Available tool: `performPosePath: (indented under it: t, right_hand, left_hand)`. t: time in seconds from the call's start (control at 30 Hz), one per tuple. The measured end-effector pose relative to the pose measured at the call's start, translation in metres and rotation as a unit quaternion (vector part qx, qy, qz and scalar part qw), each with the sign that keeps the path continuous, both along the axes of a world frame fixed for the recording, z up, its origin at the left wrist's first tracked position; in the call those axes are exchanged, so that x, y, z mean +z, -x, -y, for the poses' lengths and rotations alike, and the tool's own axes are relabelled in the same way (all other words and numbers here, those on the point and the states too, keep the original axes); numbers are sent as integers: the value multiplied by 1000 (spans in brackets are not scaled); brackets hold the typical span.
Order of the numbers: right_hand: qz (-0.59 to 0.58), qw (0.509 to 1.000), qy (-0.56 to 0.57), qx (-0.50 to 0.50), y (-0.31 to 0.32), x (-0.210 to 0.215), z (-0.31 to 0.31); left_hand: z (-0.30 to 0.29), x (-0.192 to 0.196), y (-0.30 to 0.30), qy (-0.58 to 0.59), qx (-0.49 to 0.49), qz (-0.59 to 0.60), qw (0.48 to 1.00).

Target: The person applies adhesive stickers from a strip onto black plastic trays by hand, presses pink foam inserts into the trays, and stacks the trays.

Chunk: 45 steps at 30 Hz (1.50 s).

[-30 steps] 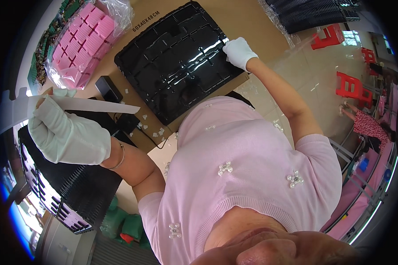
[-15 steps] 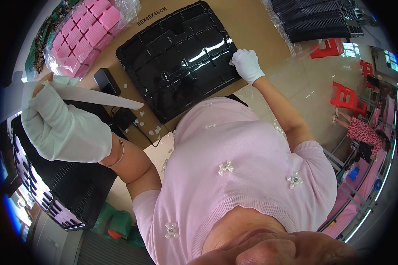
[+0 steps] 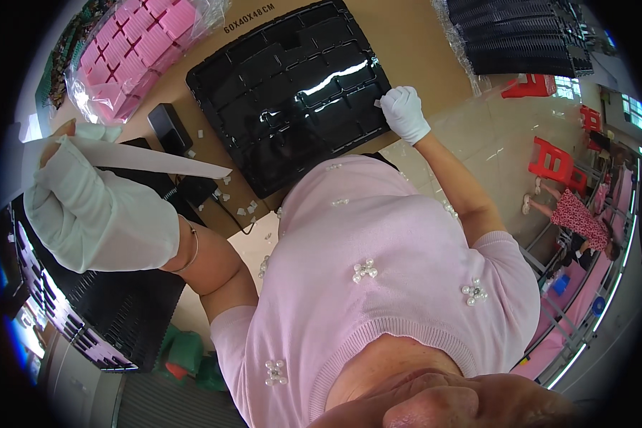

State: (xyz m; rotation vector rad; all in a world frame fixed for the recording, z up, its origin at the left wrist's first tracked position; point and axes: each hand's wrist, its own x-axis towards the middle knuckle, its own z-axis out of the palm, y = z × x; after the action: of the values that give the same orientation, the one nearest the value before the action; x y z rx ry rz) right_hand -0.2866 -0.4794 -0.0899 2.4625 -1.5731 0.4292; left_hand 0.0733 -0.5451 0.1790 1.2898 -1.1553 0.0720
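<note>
Right hand (image 3: 404,112), white-gloved, fingertips pinching a small white piece at the right edge of the black compartment tray (image 3: 292,93). Left hand (image 3: 93,207), gloved, closed on a long white strip (image 3: 150,160). Tray lies on brown cardboard table (image 3: 414,43); pink foam blocks (image 3: 139,53) bagged at far left. Tiled floor, red stools (image 3: 556,167) to the right.

Glossy black plastic tray (image 3: 292,93) on matt brown cardboard (image 3: 421,43); white paper strip (image 3: 143,158).

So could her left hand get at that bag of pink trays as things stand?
Probably not freely: the left hand is raised and already grips a white strip. The bag of pink trays lies uncovered at the table's far-left corner, so nothing else blocks it.
</note>
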Motion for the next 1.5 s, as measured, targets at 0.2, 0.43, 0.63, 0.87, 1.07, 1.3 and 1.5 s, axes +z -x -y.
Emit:
performPosePath:
  t: [0.2,0.43,0.63,0.87,1.07,1.3,1.5]
  right_hand:
    - [25,999,7,39,5,-2,0]
    - [25,998,-33,50,4,4,-9]
    - [158,977,-132,-60,26,40,-43]
    - [197,879,-266,-344,110,23,-135]
    - [75,750,-446,-482,109,53,-159]
    - [81,855,-332,-390,106,29,-155]
    - [406,873,-207,-173,-19,170,-20]
  left_hand:
    - [3,0,-1,6,-21,-29,999]
    - [4,-2,0,17,-39,-28,999]
    - [1,0,11,-10,-5,-30,999]
    - [4,-7,16,14,-81,-57,995]
    - [0,-4,24,22,-123,-23,992]
    - [-4,4,25,-14,-152,-44,987]
    - [-14,-6,37,-60,-254,-111,959]
